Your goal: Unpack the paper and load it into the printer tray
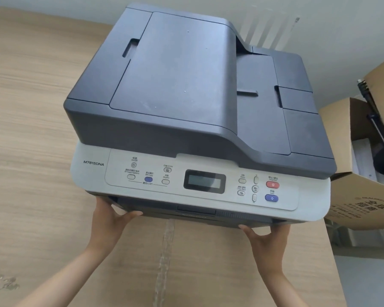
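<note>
A grey and dark blue-grey printer [186,103] marked M7615DNA stands on a taped cardboard box [186,262]. Its pale control panel [200,182] with a small screen faces me. My left hand [111,220] presses against the lower left front of the printer, thumb on the dark front edge. My right hand [266,238] touches the lower right front the same way, fingers tucked under the body. The paper tray front [195,212] is a dark strip between my hands, mostly hidden under the panel. No paper pack is in sight.
An open cardboard box [361,196] with printed text stands to the right, holding white sheets and a black rod. A wood-grain panel [27,129] runs along the left. A pale wall [319,23] is behind the printer.
</note>
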### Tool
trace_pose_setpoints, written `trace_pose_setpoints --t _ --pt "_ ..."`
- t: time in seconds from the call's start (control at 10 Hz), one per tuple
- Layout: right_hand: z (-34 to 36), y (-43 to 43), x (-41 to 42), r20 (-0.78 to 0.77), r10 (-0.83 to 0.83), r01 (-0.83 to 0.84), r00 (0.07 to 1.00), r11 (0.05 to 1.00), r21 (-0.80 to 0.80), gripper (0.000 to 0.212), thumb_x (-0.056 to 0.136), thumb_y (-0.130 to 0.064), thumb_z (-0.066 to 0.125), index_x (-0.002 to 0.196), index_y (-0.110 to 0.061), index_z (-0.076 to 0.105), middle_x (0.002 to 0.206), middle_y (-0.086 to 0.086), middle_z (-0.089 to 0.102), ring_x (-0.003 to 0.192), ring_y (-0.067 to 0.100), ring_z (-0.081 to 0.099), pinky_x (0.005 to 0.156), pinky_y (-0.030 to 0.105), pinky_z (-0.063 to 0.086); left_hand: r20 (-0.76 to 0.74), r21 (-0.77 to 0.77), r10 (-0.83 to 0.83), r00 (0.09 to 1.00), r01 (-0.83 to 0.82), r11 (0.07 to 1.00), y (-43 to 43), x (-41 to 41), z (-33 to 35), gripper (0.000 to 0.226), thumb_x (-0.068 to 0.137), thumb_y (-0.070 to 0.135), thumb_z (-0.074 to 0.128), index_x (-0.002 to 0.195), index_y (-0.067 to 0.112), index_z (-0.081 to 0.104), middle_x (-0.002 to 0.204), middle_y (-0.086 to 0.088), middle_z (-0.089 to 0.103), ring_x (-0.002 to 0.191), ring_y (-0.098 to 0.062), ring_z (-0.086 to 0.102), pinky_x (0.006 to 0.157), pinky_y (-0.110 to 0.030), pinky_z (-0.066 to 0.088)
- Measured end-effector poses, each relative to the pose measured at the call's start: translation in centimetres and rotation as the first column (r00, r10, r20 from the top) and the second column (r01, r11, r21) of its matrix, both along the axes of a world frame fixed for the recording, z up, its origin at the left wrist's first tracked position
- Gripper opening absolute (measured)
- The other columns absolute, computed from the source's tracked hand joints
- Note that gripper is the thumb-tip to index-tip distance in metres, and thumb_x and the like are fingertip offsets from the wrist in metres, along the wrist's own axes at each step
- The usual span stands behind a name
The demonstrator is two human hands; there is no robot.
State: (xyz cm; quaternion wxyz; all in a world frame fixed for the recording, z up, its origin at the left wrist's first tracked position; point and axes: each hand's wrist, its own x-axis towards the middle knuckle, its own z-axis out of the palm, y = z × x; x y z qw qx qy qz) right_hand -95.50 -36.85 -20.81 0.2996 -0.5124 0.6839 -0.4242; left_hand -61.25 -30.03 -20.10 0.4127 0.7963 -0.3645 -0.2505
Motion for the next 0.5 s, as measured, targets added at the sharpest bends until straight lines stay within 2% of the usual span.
trace_pose_setpoints --t 0.1,0.2,0.3,0.4,0.5 --pt "0.3 0.1 0.3 0.002 0.001 -0.001 1.0 1.0 0.028 0.084 0.048 0.0 0.091 0.117 -0.01 0.043 0.109 -0.006 0.046 0.099 0.003 0.044 0.094 0.026 0.039 0.038 0.013 -0.043 0.998 0.042 0.999 0.0 0.1 0.3 0.077 0.056 0.01 0.088 0.121 0.012 0.046 0.109 0.012 0.049 0.095 -0.011 0.05 0.083 -0.029 0.041" --pt "0.8 0.2 0.3 0.001 0.032 -0.032 0.999 0.998 0.057 0.081 0.051 -0.001 0.09 0.115 -0.005 0.042 0.11 0.0 0.043 0.102 0.017 0.044 0.093 0.031 0.038 0.011 0.03 -0.062 0.998 0.061 0.998 0.1 0.2 0.5 0.072 0.058 0.009 0.087 0.114 0.013 0.041 0.097 0.008 0.055 0.076 -0.017 0.055 0.074 -0.03 0.043" --pt "2.0 0.0 0.3 0.008 0.082 -0.083 0.997 0.993 0.081 0.077 0.053 0.0 0.089 0.114 -0.007 0.042 0.108 0.002 0.045 0.099 0.02 0.046 0.09 0.031 0.04 0.008 0.111 -0.104 0.995 0.102 0.989 0.2 0.6 1.1 0.06 0.063 0.011 0.084 0.104 0.006 0.042 0.093 -0.007 0.057 0.076 -0.027 0.059 0.068 -0.032 0.046" --pt "2.5 -0.2 -1.1 -0.049 0.222 -0.216 0.974 0.971 0.104 0.068 0.065 0.007 0.079 0.12 -0.008 0.041 0.11 0.001 0.047 0.104 0.023 0.05 0.093 0.035 0.044 0.0 0.19 -0.241 0.971 0.236 0.953 0.5 2.1 1.4 0.056 0.075 0.002 0.072 0.12 -0.001 0.039 0.116 -0.009 0.05 0.113 -0.036 0.056 0.091 -0.041 0.048" --pt "4.1 0.2 -3.3 -0.161 0.315 -0.284 0.935 0.94 0.191 0.065 0.076 0.012 0.065 0.133 -0.005 0.038 0.126 0.011 0.053 0.118 0.032 0.053 0.097 0.039 0.045 -0.005 0.213 -0.3 0.954 0.294 0.932 1.5 4.2 3.3 0.066 0.081 -0.003 0.062 0.137 0.006 0.027 0.14 -0.014 0.047 0.128 -0.032 0.048 0.099 -0.041 0.042"
